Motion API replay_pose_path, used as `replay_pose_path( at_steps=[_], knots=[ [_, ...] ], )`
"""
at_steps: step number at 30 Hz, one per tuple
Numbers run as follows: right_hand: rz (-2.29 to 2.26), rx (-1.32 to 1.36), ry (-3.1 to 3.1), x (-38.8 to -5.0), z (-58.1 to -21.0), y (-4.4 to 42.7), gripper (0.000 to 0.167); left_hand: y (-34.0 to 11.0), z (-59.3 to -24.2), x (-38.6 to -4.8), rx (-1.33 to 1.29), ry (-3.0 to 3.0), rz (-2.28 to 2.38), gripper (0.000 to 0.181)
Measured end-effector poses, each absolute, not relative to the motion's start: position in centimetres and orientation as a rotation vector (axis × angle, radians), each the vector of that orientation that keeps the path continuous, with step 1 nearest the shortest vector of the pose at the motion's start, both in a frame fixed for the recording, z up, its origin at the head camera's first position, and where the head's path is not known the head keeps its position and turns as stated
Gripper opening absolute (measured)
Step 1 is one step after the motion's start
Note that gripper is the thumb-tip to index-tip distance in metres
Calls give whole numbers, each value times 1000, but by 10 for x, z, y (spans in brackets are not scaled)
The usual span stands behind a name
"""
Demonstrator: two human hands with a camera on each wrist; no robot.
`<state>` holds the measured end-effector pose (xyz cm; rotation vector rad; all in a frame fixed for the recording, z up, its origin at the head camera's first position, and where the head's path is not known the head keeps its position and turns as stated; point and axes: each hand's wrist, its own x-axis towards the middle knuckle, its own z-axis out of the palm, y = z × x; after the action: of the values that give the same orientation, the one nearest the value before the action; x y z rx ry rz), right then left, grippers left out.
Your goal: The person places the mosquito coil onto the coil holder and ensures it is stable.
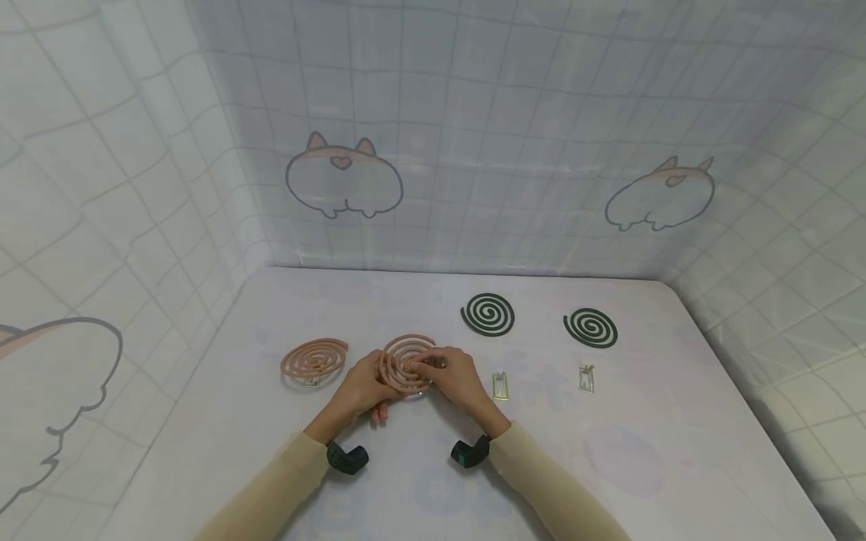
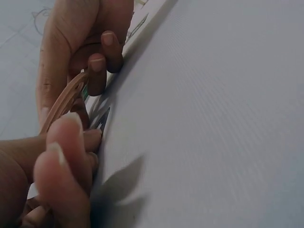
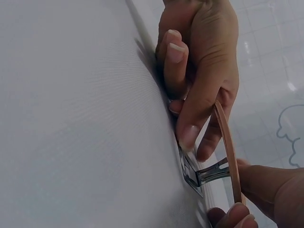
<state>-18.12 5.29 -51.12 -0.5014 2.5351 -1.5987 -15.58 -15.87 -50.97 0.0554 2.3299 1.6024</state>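
A brown mosquito coil point(image 3: 229, 142) stands between both hands, its spiral tilted up in the head view. A small metal coil stand point(image 3: 209, 175) projects from its underside toward the tabletop. My left hand point(image 1: 365, 387) is at the coil's left rim; in the right wrist view its thumb and index finger pinch the stand's base. My right hand point(image 1: 460, 379) pinches the coil near the centre of the spiral, where the stand meets it. Part of that contact is hidden behind the coil and fingers.
Left of the hands, another brown coil point(image 1: 314, 359) rests raised on a metal stand point(image 1: 311, 382). Two dark green coils point(image 1: 489, 314) lie flat at the back right. A yellowish stand point(image 1: 500, 386) and a silver one point(image 1: 586, 378) lie nearer on the white table point(image 1: 643, 451).
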Motion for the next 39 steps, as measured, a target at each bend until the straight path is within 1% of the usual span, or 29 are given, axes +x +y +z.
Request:
replay_pose_path(
  at_steps=[2, 8, 11, 16, 23, 28, 32, 39],
  knots=[
    [-1587, -499, 2555, -181, -512, 52, 16, -161, -509, -155, 79, 2294, 1636, 67],
    [-1589, -508, 2535, -180, -513, 53, 16, -167, -510, -152, 111, 2181, 1715, 102],
    [-1576, -520, 2533, -180, -514, 55, 16, -169, -510, -151, 117, 2176, 1712, 108],
    [-1558, -532, 2505, -181, -516, 58, 19, -169, -510, -149, 160, 2228, 1684, 104],
    [-1566, -584, 2476, -182, -515, 61, 20, -168, -507, -146, 120, 2316, 1656, 102],
    [-1518, -638, 2579, -181, -512, 63, 19, -174, -500, -145, 182, 2429, 1560, 98],
    [-1493, -614, 2639, -181, -509, 66, 21, -178, -493, -148, 234, 2511, 1495, 93],
    [-1507, -605, 2612, -181, -505, 71, 26, -178, -489, -152, 260, 2525, 1499, 90]
  ],
)
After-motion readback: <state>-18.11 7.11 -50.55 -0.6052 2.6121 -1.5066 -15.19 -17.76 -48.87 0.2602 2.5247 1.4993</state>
